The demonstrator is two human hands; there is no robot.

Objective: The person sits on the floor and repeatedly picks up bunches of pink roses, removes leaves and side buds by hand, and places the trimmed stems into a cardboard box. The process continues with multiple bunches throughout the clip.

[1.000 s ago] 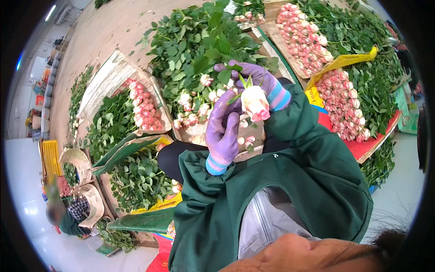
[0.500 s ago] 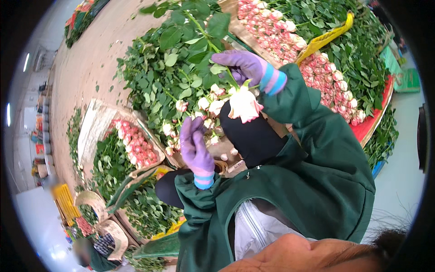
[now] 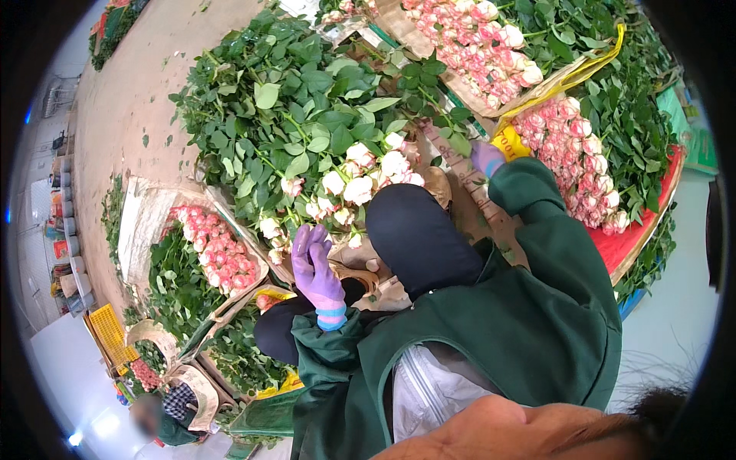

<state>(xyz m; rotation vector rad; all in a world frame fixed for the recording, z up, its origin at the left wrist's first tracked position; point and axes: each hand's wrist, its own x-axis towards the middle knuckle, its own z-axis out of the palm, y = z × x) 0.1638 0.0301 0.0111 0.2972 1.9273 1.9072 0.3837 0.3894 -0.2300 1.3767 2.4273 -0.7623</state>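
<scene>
My left hand (image 3: 316, 268), in a purple glove with a blue and pink cuff, is raised over my lap. Its fingers are loosely bent and apart, with nothing held. Just beyond it lies a heap of cut roses (image 3: 358, 189), their white-pink blooms toward me and leafy green stems pointing away. My right hand (image 3: 487, 159), gloved alike, is reached out to the right, beside a yellow wrapper edge and above brown cardboard (image 3: 479, 195). A leafy stem (image 3: 435, 96) runs up to it. Its fingers are mostly hidden, and no bloom shows at the hand.
Bundles of pink roses (image 3: 563, 153) in wrappers stand at the right, on a red sheet. Another wrapped bundle (image 3: 218, 249) lies at the left. A yellow crate (image 3: 113, 335) and a person (image 3: 180, 414) are at the lower left. My dark-clothed knee (image 3: 418, 238) rises between my arms.
My right hand has moved right and down, away from above the heap. The large white-pink rose it held is out of sight. My left hand stays raised, slightly lower, and the view has shifted.
</scene>
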